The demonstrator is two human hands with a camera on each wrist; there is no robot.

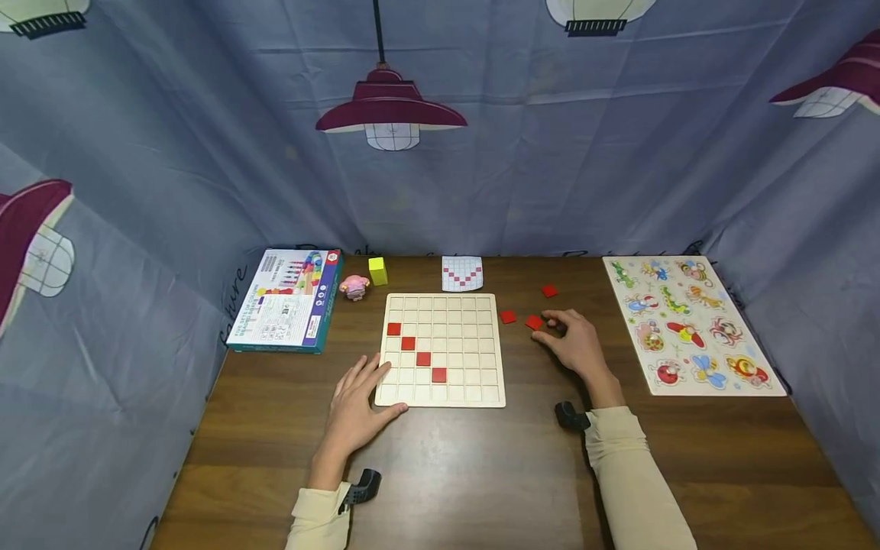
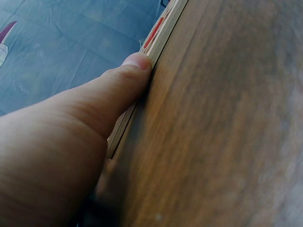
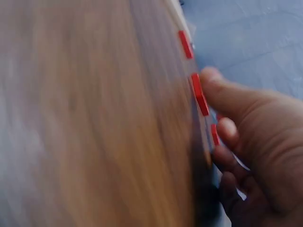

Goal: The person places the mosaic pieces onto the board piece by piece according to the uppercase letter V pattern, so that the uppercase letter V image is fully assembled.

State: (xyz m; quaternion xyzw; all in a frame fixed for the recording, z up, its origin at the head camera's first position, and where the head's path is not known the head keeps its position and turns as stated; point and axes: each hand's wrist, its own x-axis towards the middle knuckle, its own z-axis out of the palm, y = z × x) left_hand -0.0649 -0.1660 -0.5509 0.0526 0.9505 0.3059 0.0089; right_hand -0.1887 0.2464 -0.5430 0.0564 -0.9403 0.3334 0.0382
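Note:
A pale wooden grid board lies at mid-table, with several red square tiles set in a diagonal down from its left side. My left hand rests at the board's front left corner, fingers extended along the left edge and the thumb against the front edge. Right of the board lie three loose red tiles. My right hand reaches to the nearest one, thumb and forefinger apart beside it. In the right wrist view the thumb is close to that tile.
Behind the board stands a small pattern card with a red V on a grid. A boxed game, a pink figurine and a yellow block are at back left. An animal puzzle board lies at right.

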